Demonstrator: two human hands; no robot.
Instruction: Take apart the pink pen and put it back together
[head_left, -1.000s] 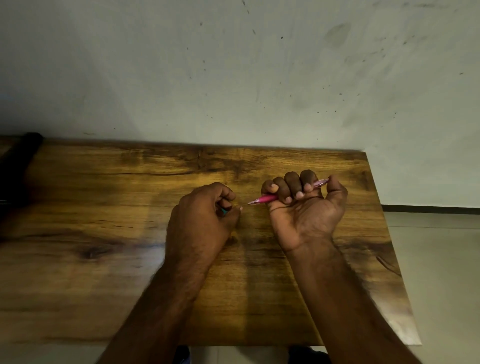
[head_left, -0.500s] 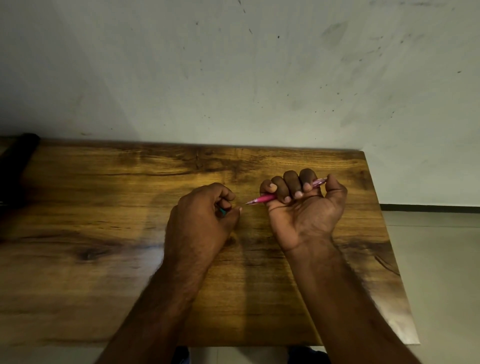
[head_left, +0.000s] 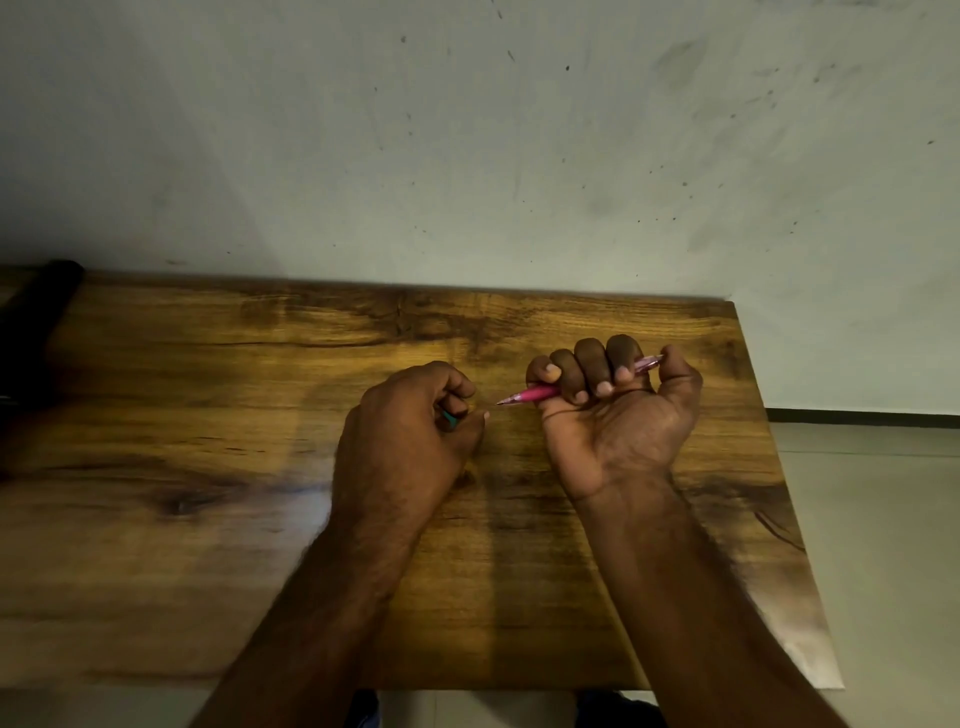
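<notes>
My right hand is turned palm up over the wooden table, its fingers curled round the pink pen. The pen's tip points left toward my left hand, and its pale rear end sticks out by my right thumb. My left hand is curled, knuckles up, just left of the pen tip. A small teal piece shows between its fingers; most of that piece is hidden. A short gap separates the pen tip from my left thumb.
A dark cylindrical object lies at the table's far left edge. A stained pale wall rises behind the table. Tiled floor lies past the table's right edge.
None of note: both hands hold nearly the same pose, and the pen stays in my right hand's grip pointing left.
</notes>
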